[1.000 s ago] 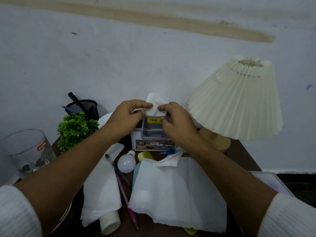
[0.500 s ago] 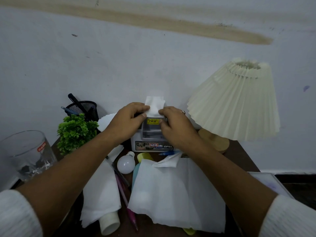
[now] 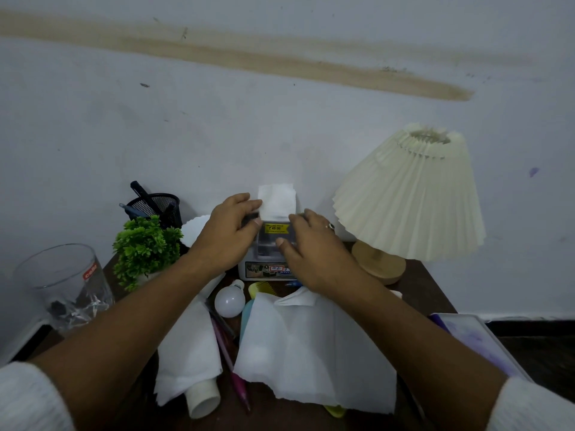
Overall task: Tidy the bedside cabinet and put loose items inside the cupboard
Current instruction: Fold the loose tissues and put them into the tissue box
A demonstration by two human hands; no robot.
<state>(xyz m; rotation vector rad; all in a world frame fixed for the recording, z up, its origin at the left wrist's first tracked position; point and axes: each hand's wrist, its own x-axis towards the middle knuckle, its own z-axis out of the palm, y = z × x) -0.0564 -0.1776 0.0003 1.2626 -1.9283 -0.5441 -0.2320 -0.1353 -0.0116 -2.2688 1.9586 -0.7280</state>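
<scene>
The left grip [image 3: 230,233] is closed on the left edge of the folded tissue [image 3: 276,200], fingers over thumb. The right grip [image 3: 312,247] has curled fingertips at the tissue's lower right corner and its thumb lying on the front of the white box [image 3: 267,271]; whether it pinches the tissue or only steadies the box I cannot tell. A second ago both grips were bunched close over the tissue, hiding most of it. Now they have parted and dropped a little, and the tissue stands as a flat upright square above the top of the box, just over the yellow price sticker [image 3: 275,228]. I judge it is being seated in the box so that it stands neatly, which puts this one item close to done. Everything else loose is nearer the person than the grips: the bulb [image 3: 229,301], the comb [image 3: 263,287], the big tissue sheet [image 3: 314,349], the paper roll [image 3: 189,353] and the pink pen [image 3: 237,379] lie scattered on the tabletop [image 3: 431,283]. None is put away yet, and the cupboard is not in view.
</scene>
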